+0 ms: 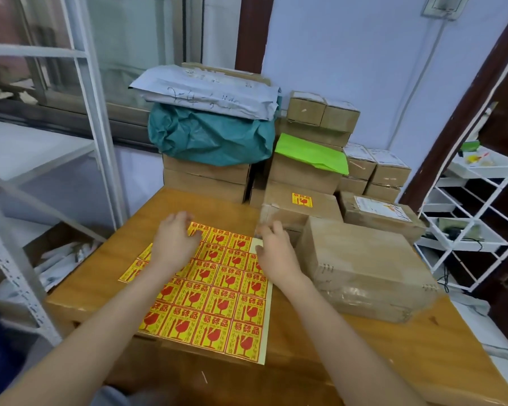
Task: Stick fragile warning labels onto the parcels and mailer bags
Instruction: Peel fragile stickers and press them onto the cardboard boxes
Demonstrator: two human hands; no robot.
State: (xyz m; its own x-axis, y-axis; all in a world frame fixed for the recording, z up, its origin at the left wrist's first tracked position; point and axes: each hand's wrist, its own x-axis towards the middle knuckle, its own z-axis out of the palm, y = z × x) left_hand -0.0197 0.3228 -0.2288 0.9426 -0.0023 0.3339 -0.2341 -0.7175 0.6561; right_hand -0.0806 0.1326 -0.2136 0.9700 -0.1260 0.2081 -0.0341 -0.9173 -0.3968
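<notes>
A sheet of yellow-and-red fragile labels (217, 294) lies on the wooden table (393, 347). My left hand (173, 241) rests flat on the sheet's upper left part, fingers spread. My right hand (276, 250) hovers at the sheet's upper right corner, where one label is gone and bare backing shows; its fingers are curled and blurred. A brown parcel (364, 268) lies just right of that hand. Behind it another parcel (302, 206) carries a stuck fragile label (301, 200). A second label sheet (137, 266) peeks out under my left forearm.
Stacked cardboard boxes (320, 118), a teal mailer bag (211, 136), a grey mailer bag (208, 92) and a green bag (311, 153) pile up behind the table. A parcel with a shipping slip (379, 212) sits far right. White wire rack (475, 218) stands right, metal shelving (18, 259) left.
</notes>
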